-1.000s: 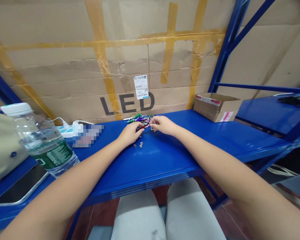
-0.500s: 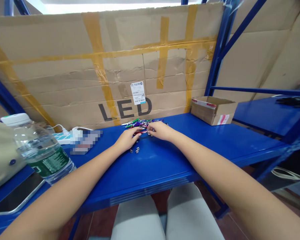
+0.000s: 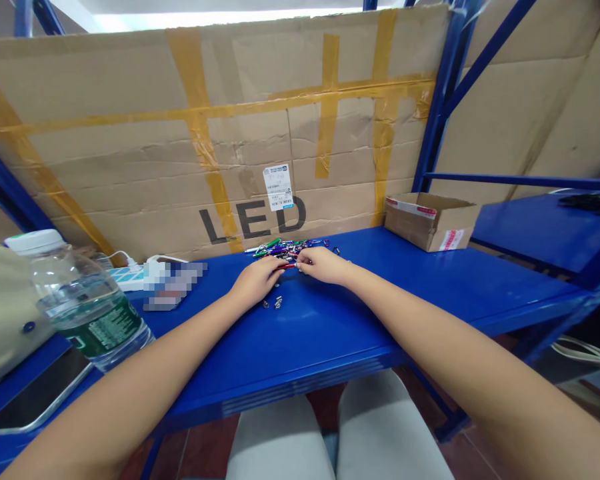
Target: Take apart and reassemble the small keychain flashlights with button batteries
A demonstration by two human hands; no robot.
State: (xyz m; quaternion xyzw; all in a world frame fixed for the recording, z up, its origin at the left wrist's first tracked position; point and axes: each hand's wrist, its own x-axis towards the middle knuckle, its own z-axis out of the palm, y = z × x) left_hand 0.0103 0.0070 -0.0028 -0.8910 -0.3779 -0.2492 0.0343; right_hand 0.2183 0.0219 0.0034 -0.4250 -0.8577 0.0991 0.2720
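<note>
My left hand pinches one end of a slim red metallic piece, its fingers closed. At the other end of that piece are the bent, closed fingertips of my right hand. Right behind both hands lies a pile of slim shiny metallic pieces in green, purple, blue and red, some with silver rings or clips. Several small silver metal parts rest on the blue tabletop just in front of my left hand. Fingers partly cover the red piece, so its exact kind is unclear.
A water bottle and a phone are at the left, beside a beige bag. Behind them is a power strip with cables. An open cardboard box stands back right. Large taped cardboard walls the rear.
The view has shifted slightly. Both hands stay close together at the pile, and more of the red piece shows between their fingertips.
</note>
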